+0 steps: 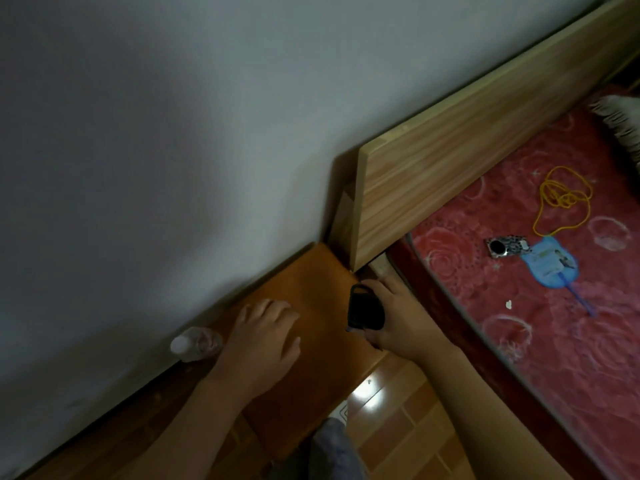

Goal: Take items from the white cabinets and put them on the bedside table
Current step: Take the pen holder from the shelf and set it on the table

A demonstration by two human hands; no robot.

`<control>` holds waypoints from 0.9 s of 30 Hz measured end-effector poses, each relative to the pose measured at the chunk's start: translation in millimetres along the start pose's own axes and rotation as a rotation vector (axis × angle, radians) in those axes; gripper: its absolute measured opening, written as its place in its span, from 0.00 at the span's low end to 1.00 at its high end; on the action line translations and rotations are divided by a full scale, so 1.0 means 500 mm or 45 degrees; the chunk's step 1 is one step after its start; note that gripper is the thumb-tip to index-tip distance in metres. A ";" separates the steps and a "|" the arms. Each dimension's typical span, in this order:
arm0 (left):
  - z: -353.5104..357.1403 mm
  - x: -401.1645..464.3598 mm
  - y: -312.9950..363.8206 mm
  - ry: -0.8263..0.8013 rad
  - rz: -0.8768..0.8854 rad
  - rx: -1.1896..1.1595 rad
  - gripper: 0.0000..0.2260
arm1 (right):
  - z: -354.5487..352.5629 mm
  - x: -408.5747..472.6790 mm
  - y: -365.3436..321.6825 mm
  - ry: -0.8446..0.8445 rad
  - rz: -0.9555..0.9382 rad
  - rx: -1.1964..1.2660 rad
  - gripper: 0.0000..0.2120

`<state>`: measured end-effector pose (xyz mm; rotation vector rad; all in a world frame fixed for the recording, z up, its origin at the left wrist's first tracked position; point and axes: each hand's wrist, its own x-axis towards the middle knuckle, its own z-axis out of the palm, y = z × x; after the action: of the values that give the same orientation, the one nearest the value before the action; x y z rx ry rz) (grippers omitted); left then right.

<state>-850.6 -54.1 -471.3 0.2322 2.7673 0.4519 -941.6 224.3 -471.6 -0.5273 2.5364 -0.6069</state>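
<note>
The placing step was in hand: a small black object (366, 308) had reached the orange-brown bedside table (322, 271) and, by the look of it, was about to be set down.

Nearest the camera, the left hand (263, 337) lay palm down over the tabletop with its fingers (277, 311) loosely spread and holding nothing; whether they touched the wood could not be told. Just to the right of those fingers, the right hand (394, 317) gripped the black object, the thumb wrapped over its upper end and the other fingers curled beneath its lower edge. The object sat at the table's right edge, next to the bed frame, seemingly resting on or just above the surface.

It looked flat, dark and matte, roughly rectangular with rounded corners and a loop or raised rim at its top; blur hid any finer detail.

The next move would probably call for lowering it flat, clear of the table's edge so it could not tip to the floor, then opening the fingers and drawing the hand back.

Left of the left hand's fingers, a clear plastic bottle (195, 342) with a white cap stood against the wall. Farther off, beyond the right hand, the wooden headboard (485, 161) rose beside a red patterned bed cover (540, 341).
</note>
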 end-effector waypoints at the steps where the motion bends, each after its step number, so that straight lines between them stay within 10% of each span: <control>1: 0.017 0.017 -0.008 -0.006 -0.010 -0.005 0.23 | 0.012 0.024 0.018 -0.018 -0.018 -0.009 0.44; 27: 0.287 0.177 -0.123 -0.116 -0.075 -0.006 0.23 | 0.190 0.314 0.206 -0.312 -0.378 -0.410 0.41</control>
<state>-890.7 -52.6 -646.1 0.1657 2.6760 0.4222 -1045.0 206.9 -654.0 -1.0386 2.3467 -0.2108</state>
